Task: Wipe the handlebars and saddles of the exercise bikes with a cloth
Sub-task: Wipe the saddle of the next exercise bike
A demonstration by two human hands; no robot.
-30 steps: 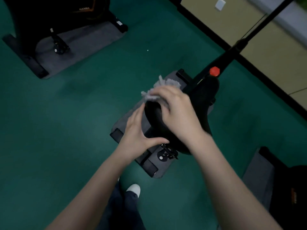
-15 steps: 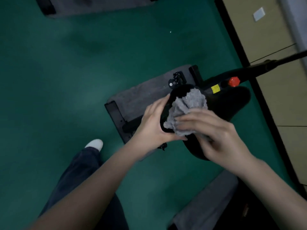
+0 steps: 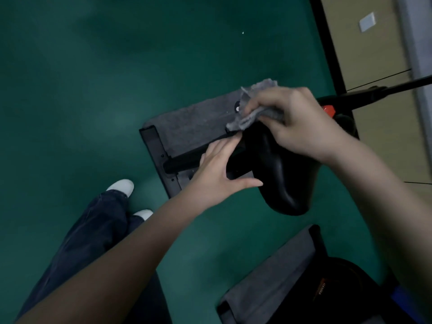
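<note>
black saddle [image 3: 282,169], narrow nose up-left, wide rear lower right; crumpled grey cloth [image 3: 253,111] lies on its nose.

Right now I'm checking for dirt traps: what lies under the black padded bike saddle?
Under the black padded saddle lie a grey floor mat and the bike's black base bar. The seat post is hidden by the saddle.

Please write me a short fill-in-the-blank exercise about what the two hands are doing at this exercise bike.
1. The right hand presses a grey ____ against the narrow end of the saddle.
2. The left hand steadies the ____ from its side.
3. The knob beyond the right hand is ____ in colour.
4. The floor is ____.

Missing words: cloth; saddle; red; green
</note>
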